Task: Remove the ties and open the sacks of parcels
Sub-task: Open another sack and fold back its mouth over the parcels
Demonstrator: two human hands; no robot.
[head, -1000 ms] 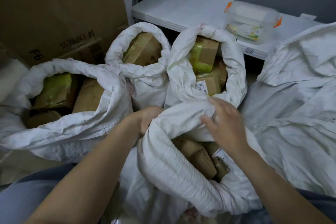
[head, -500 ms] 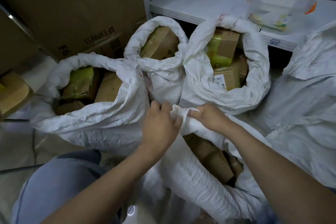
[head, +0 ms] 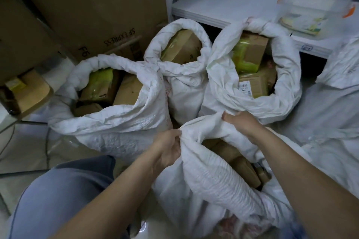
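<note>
The nearest white woven sack (head: pixel 209 176) stands open in front of me, brown parcels (head: pixel 239 163) showing inside. My left hand (head: pixel 168 147) grips its rim at the left side. My right hand (head: pixel 242 122) grips the rolled rim at the far side. Three more white sacks stand behind it with rolled-down rims and cardboard parcels inside: one at the left (head: pixel 120 126), one in the middle (head: pixel 184 91), one at the right (head: pixel 281 103). No tie is visible.
A large brown SF Express carton (head: pixel 97 6) leans at the back left. A white shelf (head: pixel 223 4) carries a clear lidded container (head: pixel 310 11). More white sacks (head: pixel 334 118) lie at the right. My knee in grey trousers (head: pixel 64 196) is at the lower left.
Both hands have shifted along the nearest sack's rim: the right hand moved from the middle to the far edge, and the two hands have spread apart, widening the mouth.
</note>
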